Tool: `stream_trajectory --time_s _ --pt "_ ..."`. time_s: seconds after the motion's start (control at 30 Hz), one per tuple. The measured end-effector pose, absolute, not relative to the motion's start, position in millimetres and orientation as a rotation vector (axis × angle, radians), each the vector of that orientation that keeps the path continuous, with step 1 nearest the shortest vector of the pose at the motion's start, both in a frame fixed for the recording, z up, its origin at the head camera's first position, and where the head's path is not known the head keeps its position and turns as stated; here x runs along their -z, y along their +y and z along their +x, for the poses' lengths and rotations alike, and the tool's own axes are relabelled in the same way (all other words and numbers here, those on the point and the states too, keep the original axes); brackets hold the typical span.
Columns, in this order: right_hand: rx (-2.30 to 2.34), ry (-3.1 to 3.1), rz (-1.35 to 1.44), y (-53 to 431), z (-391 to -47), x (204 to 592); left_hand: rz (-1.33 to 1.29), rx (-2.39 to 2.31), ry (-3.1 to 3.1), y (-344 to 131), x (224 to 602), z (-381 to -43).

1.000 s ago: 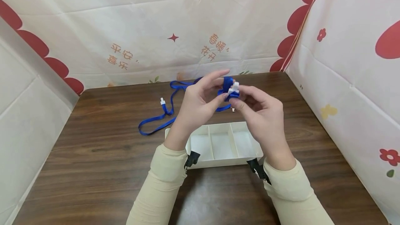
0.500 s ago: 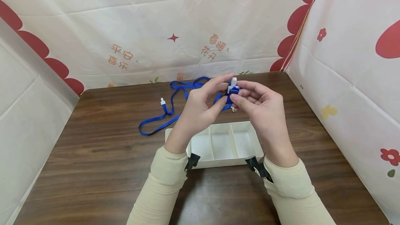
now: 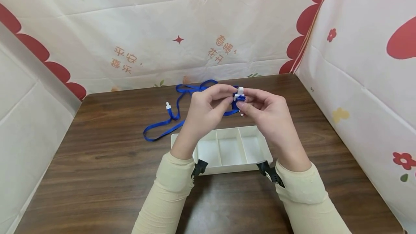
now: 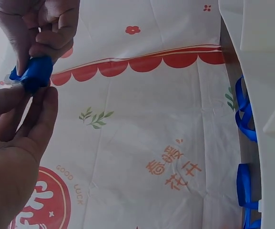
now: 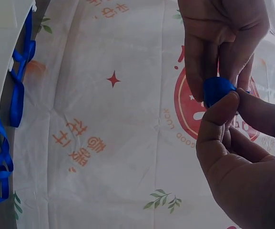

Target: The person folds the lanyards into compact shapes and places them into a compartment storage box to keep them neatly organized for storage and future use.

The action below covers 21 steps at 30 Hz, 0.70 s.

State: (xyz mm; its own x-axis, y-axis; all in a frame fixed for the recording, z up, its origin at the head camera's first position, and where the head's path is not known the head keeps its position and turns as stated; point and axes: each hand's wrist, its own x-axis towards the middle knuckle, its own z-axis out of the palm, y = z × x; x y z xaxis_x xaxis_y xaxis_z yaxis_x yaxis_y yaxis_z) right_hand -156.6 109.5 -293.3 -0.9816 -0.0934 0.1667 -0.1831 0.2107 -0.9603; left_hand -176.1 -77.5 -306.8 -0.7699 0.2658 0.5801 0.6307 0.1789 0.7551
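A blue lanyard point(image 3: 238, 104), wound into a small bundle, is held between both hands above the far part of the table. Its white plastic clip point(image 3: 241, 90) sticks up out of the bundle. From the left, my left hand point(image 3: 205, 110) pinches the bundle between thumb and fingers. My right hand point(image 3: 274, 120) grips it from the other side, thumb in front. In the left wrist view the blue bundle point(image 4: 38, 74) sits between both sets of fingertips. The right wrist view shows the same wound strap point(image 5: 217, 89) as a smooth roll, its clip hidden there.
More blue lanyard strap point(image 3: 160, 124) lies loosely looped on the brown table point(image 3: 104, 161) behind and left of the hands, with a white clip point(image 3: 168, 105) at one end. A white divided tray point(image 3: 227, 170) stands below the wrists. Printed cloth point(image 3: 156, 24) hangs behind.
The left index finger, raised with strap over it a second ago, has come down against the bundle. The clip tipped upright, and both hands lowered slightly.
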Motion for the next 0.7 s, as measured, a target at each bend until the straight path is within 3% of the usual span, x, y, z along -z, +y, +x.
stream_trajectory --time_s 0.7 --pt "-1.814 -2.502 0.245 116.4 -160.7 294.5 -0.676 1.764 -2.183 -76.1 306.7 -174.6"
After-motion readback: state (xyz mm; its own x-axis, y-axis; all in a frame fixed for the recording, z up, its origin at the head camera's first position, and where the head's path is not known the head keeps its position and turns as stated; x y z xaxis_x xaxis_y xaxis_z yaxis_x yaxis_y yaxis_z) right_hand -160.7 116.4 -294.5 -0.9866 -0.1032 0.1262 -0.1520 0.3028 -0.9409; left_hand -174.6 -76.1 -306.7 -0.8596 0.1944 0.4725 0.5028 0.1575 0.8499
